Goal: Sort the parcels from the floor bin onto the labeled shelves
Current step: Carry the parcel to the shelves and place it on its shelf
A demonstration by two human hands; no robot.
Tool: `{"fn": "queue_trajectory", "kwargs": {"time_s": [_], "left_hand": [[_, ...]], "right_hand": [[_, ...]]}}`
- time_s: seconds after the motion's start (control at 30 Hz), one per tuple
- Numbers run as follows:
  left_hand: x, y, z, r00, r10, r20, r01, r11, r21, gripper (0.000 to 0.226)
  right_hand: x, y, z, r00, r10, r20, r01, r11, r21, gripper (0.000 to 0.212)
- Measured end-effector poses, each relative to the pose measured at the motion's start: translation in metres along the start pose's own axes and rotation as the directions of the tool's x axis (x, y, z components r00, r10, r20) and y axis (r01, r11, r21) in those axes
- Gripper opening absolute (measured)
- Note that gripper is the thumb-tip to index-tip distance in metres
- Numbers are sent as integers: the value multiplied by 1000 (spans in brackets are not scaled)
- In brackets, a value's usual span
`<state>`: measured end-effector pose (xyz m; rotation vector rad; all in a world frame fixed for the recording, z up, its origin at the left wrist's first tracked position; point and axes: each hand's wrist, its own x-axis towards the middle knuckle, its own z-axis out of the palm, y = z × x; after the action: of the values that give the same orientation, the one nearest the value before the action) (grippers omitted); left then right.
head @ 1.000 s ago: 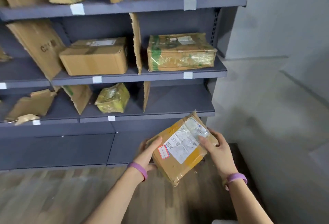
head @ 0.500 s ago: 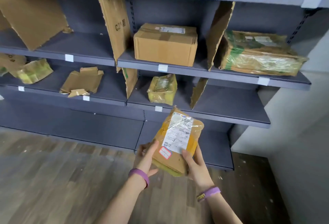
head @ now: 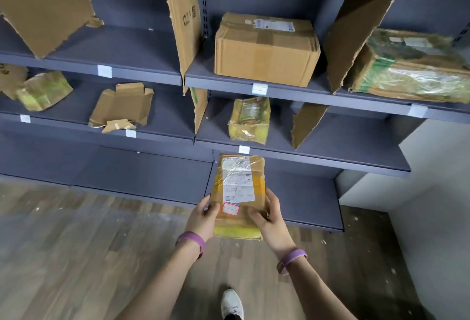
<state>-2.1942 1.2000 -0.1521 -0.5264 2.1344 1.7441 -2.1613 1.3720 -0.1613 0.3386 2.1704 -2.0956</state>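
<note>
Parcel [head: 239,192] now turned upright, label square to wearer, closer to shelving [head: 343,141] than half a second before. Shoe [head: 232,304] on floor short of shelving. Left hand [head: 203,218] and right hand [head: 270,218] clasp parcel's lower sides, fingers curled round edges, thumbs on front. Parcel held just before shelving's bottom tier. Glossy tape looks slippery; pack seems light, slightly soft, so long edges likely safest hold. Beyond, wrapped packet [head: 249,120] and box [head: 265,49] sit on shelving.

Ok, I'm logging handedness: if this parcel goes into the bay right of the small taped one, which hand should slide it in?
Probably the right hand: it holds the right edge of the parcel, nearer that bay past the cardboard divider. The left hand would have to cross over.
</note>
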Motion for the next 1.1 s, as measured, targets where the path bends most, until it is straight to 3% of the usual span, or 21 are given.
{"fn": "queue_trajectory", "kwargs": {"time_s": [0.33, 0.6, 0.8, 1.1], "left_hand": [[29, 26, -48, 994, 49, -101, -44, 998, 52, 35], [44, 27, -119, 971, 115, -211, -110, 993, 35, 38], [58, 6, -212, 951, 141, -274, -118, 988, 99, 26], [78, -26, -382, 959, 115, -258, -109, 993, 36, 44]], "right_hand": [[65, -1, 51, 981, -5, 195, -17, 994, 110, 61], [98, 0, 131, 951, 60, 305, -84, 994, 64, 41], [104, -4, 221, 929, 77, 362, -87, 996, 12, 34], [79, -15, 393, 946, 154, 287, -136, 987, -84, 19]]}}
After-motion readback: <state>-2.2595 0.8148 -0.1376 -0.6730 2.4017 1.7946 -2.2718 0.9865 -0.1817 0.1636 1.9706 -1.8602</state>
